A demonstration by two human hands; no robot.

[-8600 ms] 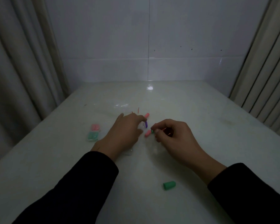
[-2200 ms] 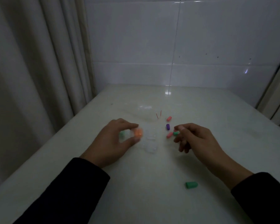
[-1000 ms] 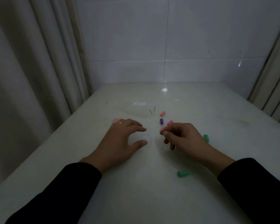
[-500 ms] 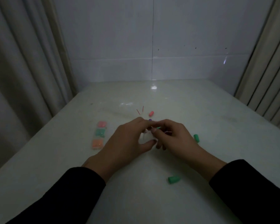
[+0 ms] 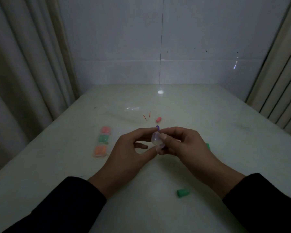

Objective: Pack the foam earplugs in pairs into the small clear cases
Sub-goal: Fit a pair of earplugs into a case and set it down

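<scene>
Both hands meet over the middle of the white table (image 5: 208, 115). My left hand (image 5: 133, 148) pinches a small clear case (image 5: 156, 140) between thumb and fingers, lifted off the table. My right hand (image 5: 181, 142) grips the same case from the right, thumb on its top edge. A purple earplug (image 5: 157, 127) shows just behind the fingertips. Loose earplugs lie around: a pink one (image 5: 158, 119) farther back, a green one (image 5: 183, 193) near my right forearm, another green one (image 5: 208, 146) half hidden behind my right hand.
Three filled cases lie in a column left of my hands: pink (image 5: 105, 130), green (image 5: 103, 138), orange (image 5: 100, 150). Two thin red slivers (image 5: 147, 116) lie beyond the hands. Curtains hang at both sides and a tiled wall stands behind the table.
The case has come up off the table into both hands. My right hand has moved in against my left, and the green-tipped earplug seen at its fingertips is no longer visible.
</scene>
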